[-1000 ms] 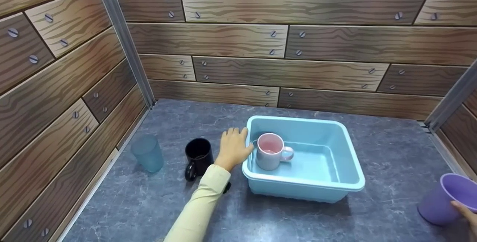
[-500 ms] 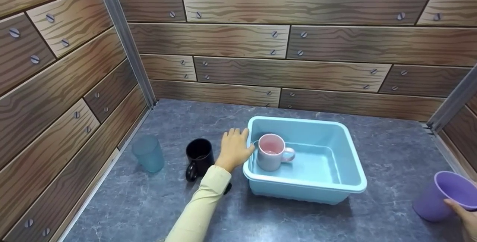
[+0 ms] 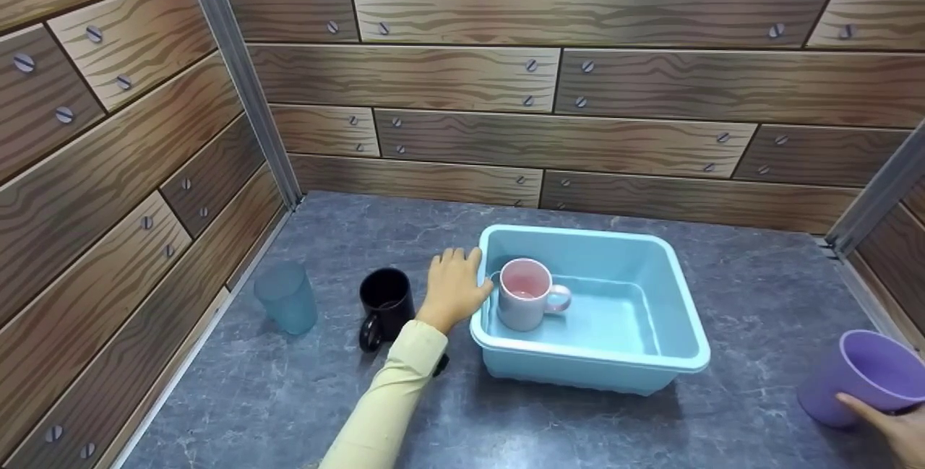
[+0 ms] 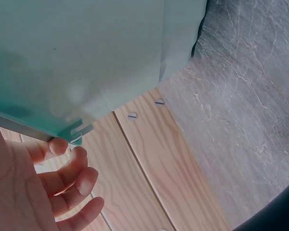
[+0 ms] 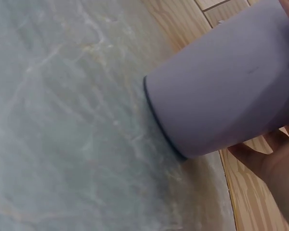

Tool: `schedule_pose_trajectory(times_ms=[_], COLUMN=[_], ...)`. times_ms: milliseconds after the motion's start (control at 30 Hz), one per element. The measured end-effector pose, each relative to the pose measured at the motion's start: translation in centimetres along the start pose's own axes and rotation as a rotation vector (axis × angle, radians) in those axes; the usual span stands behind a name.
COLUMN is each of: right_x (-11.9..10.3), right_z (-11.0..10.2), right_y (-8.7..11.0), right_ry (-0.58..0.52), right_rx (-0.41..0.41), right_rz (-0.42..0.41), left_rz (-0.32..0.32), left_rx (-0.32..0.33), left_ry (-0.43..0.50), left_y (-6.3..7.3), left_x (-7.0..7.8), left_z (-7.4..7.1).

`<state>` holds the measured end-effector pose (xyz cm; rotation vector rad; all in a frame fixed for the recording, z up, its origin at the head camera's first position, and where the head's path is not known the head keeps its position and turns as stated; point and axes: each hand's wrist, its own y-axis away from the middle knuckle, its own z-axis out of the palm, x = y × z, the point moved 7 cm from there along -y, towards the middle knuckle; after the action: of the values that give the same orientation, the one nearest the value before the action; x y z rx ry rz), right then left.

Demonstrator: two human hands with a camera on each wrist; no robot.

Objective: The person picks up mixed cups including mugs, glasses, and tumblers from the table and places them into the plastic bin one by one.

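My left hand (image 3: 455, 285) holds the left rim of a light blue plastic basin (image 3: 578, 362), its thumb over the edge and its fingers outside. In the left wrist view, those loosely bent fingers (image 4: 74, 175) lie at the rim beside the basin's wall (image 4: 86, 53). A pink-and-white mug (image 3: 522, 310) stands upright in the basin's left part, handle toward the right. At the far right, my right hand (image 3: 892, 429) holds a purple cup (image 3: 831, 389), thumb on its near side. The right wrist view shows fingers under the cup's side, with its base close to the tabletop.
A black mug (image 3: 390, 310) stands just left of my left forearm, handle toward me. Farther left is a translucent blue tumbler (image 3: 289, 299). Wood-patterned walls (image 3: 462, 79) enclose the grey marbled tabletop (image 3: 274, 397) at the back and sides.
The purple cup has shifted slightly left, and more of my right hand has come into view around it. My left hand, the basin and the mugs stay in place.
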<state>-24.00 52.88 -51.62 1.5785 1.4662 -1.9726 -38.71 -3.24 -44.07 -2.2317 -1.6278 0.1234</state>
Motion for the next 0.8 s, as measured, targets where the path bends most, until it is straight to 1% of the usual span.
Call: schedule_pose_trajectory(times_ms=[33, 67, 267, 467, 633, 800], right_x=[0.01, 0.08, 0.62, 0.83, 0.42, 0.3], right_z=[-0.08, -0.13, -0.08, 0.03, 0.16, 0.04], right_y=[0.01, 0.02, 0.13, 0.25, 0.31, 0.33], right_ry=[0.066, 0.092, 0.125, 0.201, 0.205, 0.163], right_rx=[0.006, 0.01, 0.017, 0.064, 0.092, 0.109], right_rz=[-0.01, -0.016, 0.006, 0.049, 0.04, -0.006], left_rz=[-0.001, -0.001, -0.002, -0.003, 0.001, -0.004], left_rx=[0.002, 0.004, 0.002, 0.009, 0.018, -0.003], left_ry=[-0.001, -0.002, -0.008, -0.016, -0.014, -0.004], left_y=[-0.02, -0.03, -0.05, 0.01, 0.0, 0.03], left_x=[0.0, 0.01, 0.01, 0.0, 0.03, 0.0], left_z=[-0.01, -0.01, 0.04, -0.01, -0.08, 0.05])
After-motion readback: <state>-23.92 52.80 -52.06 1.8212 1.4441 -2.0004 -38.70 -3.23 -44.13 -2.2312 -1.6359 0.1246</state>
